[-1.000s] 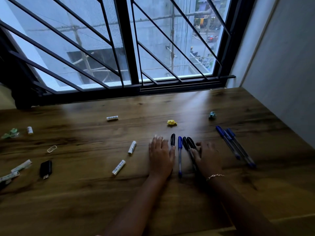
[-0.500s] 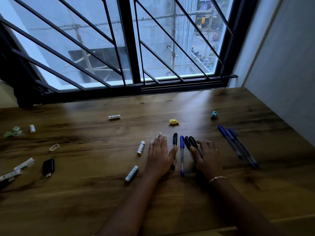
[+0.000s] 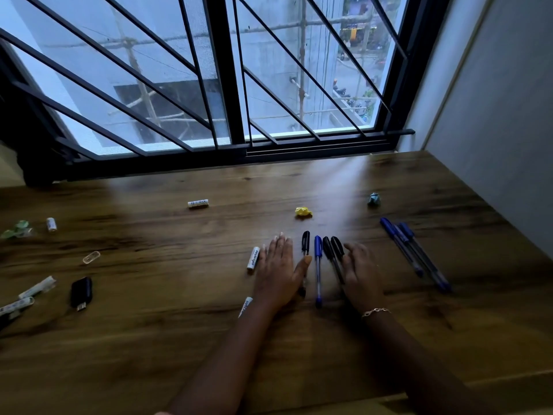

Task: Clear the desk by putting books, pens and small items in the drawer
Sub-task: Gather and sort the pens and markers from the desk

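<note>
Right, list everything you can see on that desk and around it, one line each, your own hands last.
Desk: one, brown wood, under the window.
Window grille: one, black bars, behind the desk.
Wall: pale, at the right.
Centre pens: four, three black-capped and one blue, between the hands.
Right pens: about three, blue, right side of desk.
Batteries: four or so, white, scattered left of centre.
Yellow wad: one, beyond the centre pens.
Teal wad: one, far right.
Black adapter: one, left.
Clear clip: one, left.
Green scraps: far left edge.
White tubes: two or so, left edge, unclear.
Bracelet: one, right wrist.
Left hand: flat on desk.
Right hand: beside black pens.
</note>
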Demonstrator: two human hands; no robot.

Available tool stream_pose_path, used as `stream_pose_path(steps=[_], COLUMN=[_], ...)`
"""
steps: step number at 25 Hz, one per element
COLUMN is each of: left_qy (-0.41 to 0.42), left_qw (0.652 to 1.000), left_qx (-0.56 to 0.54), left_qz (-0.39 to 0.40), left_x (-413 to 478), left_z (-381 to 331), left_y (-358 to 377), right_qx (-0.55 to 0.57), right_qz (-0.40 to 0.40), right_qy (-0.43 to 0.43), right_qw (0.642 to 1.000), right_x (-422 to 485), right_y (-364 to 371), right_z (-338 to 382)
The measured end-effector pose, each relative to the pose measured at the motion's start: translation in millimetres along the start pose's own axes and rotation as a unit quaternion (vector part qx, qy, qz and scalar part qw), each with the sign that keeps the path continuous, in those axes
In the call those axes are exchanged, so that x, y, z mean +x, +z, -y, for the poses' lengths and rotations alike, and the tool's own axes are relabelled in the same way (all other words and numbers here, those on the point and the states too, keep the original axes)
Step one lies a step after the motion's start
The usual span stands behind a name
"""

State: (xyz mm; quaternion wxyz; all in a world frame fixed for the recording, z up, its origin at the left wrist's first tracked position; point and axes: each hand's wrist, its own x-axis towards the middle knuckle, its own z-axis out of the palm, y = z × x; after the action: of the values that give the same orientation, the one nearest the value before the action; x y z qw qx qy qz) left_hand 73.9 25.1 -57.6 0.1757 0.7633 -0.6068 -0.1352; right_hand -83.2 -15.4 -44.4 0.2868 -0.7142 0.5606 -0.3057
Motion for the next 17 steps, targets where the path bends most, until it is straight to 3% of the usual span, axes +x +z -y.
stream_pose_path(steps=[6, 17], left_qy=[0.017, 0.045], left_qw=[0.999, 0.992], left_qx=[-0.04, -0.114], left_qz=[0.015, -0.019], left_x=[-6, -14], left_z=[-9, -10], left_y=[2, 3], right_qx=[0.052, 0.101], right_qz=[0.027, 0.005], right_qy=[0.008, 0.005], right_qw=[0.998, 0.995], right_x=[-7, -12], right_y=[19, 6], right_z=[13, 8])
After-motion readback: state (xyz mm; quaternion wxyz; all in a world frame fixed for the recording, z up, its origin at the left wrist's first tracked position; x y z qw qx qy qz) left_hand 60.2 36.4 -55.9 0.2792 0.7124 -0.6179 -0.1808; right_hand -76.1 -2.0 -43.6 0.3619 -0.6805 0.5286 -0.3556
